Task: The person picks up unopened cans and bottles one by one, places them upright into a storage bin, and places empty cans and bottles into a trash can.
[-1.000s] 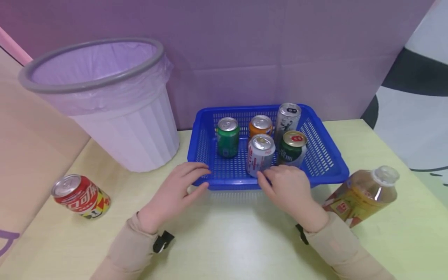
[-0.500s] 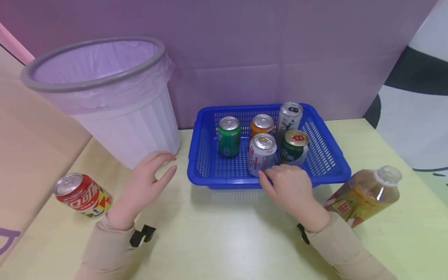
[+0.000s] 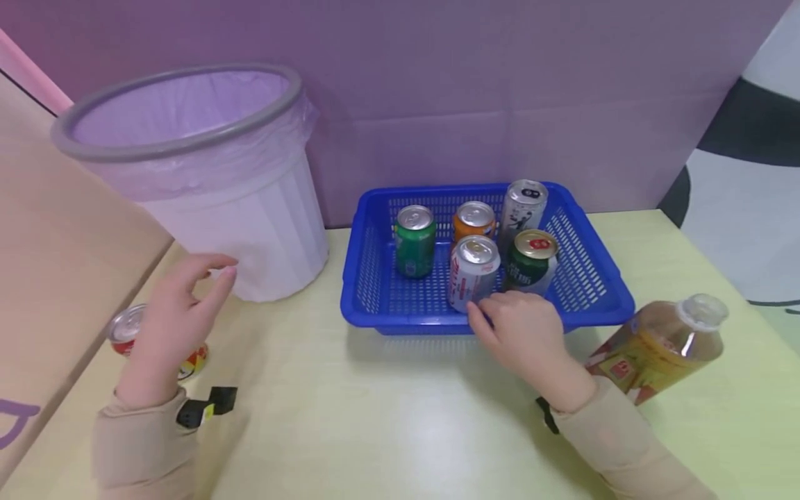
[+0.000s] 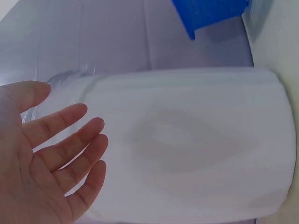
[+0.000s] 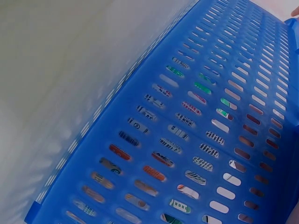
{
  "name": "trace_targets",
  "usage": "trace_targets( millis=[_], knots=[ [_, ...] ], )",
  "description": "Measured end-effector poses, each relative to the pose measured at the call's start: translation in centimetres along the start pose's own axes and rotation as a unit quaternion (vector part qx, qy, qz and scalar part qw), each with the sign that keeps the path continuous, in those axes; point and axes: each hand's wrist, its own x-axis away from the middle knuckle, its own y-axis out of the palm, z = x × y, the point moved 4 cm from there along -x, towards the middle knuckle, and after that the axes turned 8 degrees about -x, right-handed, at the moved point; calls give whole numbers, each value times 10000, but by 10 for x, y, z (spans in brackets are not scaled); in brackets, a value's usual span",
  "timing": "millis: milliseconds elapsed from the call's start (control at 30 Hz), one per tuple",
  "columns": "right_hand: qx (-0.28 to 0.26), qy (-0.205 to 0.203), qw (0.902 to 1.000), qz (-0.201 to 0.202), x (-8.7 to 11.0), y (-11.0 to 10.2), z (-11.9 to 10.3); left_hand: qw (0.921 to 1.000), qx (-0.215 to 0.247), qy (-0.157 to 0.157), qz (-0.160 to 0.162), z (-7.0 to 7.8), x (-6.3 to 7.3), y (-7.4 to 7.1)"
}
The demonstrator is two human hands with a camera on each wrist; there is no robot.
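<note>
My left hand (image 3: 171,316) hovers over a red Coca-Cola can (image 3: 125,339), which it partly covers in the head view. In the left wrist view its fingers (image 4: 77,175) are spread and loosely bent, with nothing between them. My right hand (image 3: 521,333) grips the front rim of the blue plastic basket (image 3: 400,321), fingertips hidden beyond the rim. Inside the basket stand several drink cans: a green can (image 3: 415,246), an orange can (image 3: 473,221), a silver can (image 3: 471,281), a dark green can (image 3: 528,269) and a tall silver can (image 3: 520,212).
A white waste bin (image 3: 262,229) with a grey rim and a liner stands at the back left of the pale table (image 3: 350,417). Right of my right hand is a plastic drink bottle (image 3: 662,344) with a yellow label. A purple wall covering (image 3: 425,90) hangs behind.
My left hand has left the basket's front left corner and moved left, over to the red can. My right hand has stayed at the basket rim.
</note>
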Motion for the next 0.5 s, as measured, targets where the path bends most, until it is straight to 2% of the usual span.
trace_targets(
  millis=[67,200,333,433,500],
  knots=[
    [-2,-14,10000,-5,0,0,0,9997,10,-168,177,-6,0,-7],
    [-1,-107,9999,114,0,0,0,9963,-240,-703,422,-21,3,-22],
    [-15,-200,9995,243,0,0,1,9879,-206,-1510,273,-38,7,-37],
    [-29,-184,9996,216,0,0,1,9761,-236,-2162,40,-48,10,-42],
    [-26,-167,9997,184,0,0,0,9687,-300,-2460,-128,-53,11,-42]
  ],
)
